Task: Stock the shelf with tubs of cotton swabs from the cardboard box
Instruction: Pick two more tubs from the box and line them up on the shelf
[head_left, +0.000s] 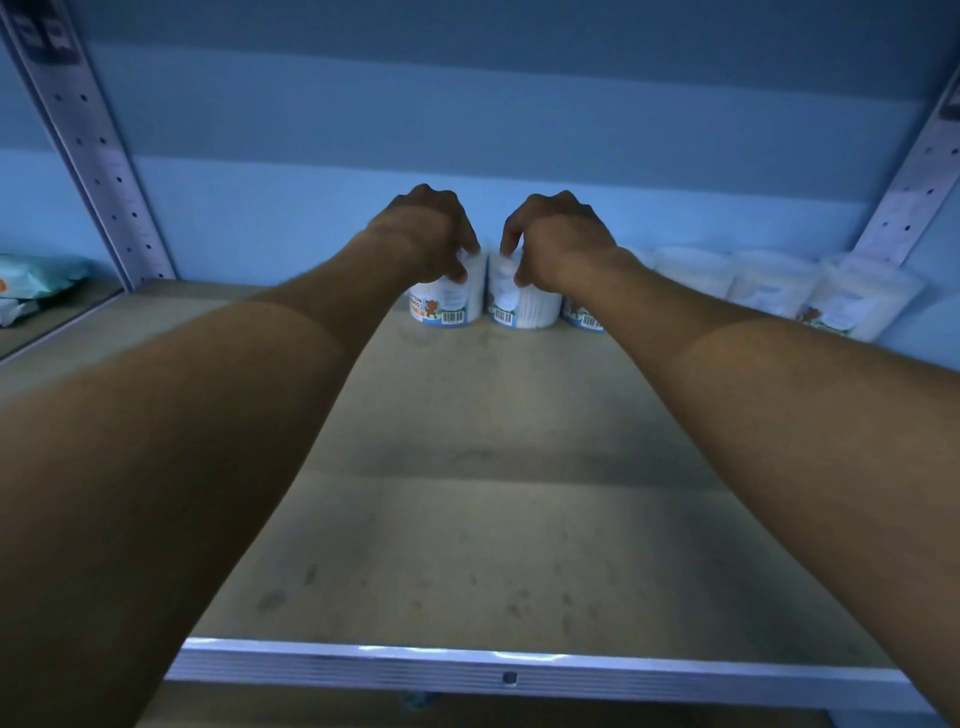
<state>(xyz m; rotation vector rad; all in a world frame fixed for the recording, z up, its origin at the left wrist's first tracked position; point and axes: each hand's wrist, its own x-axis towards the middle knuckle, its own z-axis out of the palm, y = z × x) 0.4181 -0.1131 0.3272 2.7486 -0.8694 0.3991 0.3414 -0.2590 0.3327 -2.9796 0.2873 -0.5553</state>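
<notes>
Both my arms reach deep into the shelf (519, 545). My left hand (431, 234) grips the top of a clear cotton swab tub (447, 304) with a blue and orange label, standing on the board at the back wall. My right hand (558, 239) grips the top of a second tub (522, 306) right beside it. A third tub (582, 317) peeks out behind my right wrist. Further right, several more tubs (769, 283) line the back wall. The cardboard box is out of sight.
Perforated metal uprights stand at the left (98, 156) and right (909, 192) of the bay. A metal rail (509, 670) edges the shelf front. In the neighbouring bay at the left lie pale blue packs (31, 286). The blue wall closes the back.
</notes>
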